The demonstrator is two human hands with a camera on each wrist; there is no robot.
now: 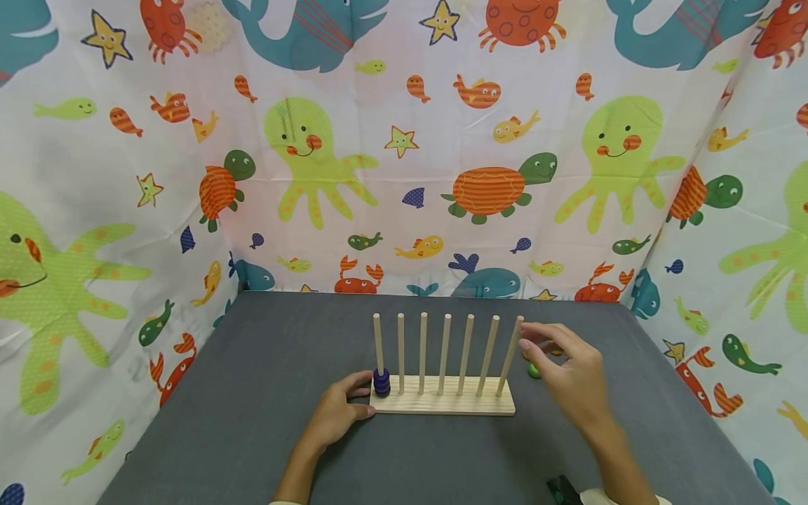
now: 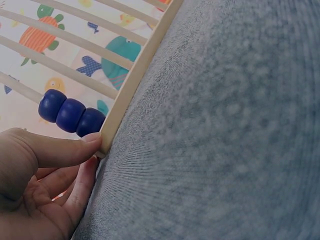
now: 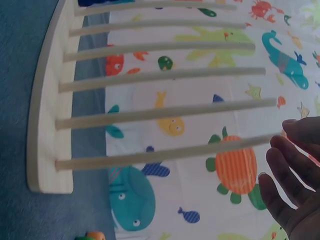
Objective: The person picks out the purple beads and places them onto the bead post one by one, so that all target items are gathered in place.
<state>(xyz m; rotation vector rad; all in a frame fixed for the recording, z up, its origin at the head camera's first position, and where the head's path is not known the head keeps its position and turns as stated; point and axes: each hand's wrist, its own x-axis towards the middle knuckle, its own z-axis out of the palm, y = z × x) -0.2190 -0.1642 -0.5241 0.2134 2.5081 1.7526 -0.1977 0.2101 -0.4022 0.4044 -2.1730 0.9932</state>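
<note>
A wooden peg stand [image 1: 442, 405] with a row of several upright pegs rests on the grey table. Three dark blue beads [image 1: 381, 383] are stacked on its leftmost peg; the left wrist view shows these blue beads [image 2: 71, 114] close to the thumb. My left hand [image 1: 337, 414] grips the left end of the base between thumb and fingers. At the top of the rightmost peg [image 3: 170, 152] is my right hand [image 1: 571, 372], its fingers slightly bent and spread. No bead shows in its fingers; whether the fingertips touch the peg cannot be told.
Behind the right hand lie a green bead [image 1: 534, 371] and some orange ones, partly hidden. A small black object [image 1: 564, 489] is by the right wrist at the bottom. A curtain [image 1: 404, 161] printed with sea animals stands around the table [image 1: 303, 330].
</note>
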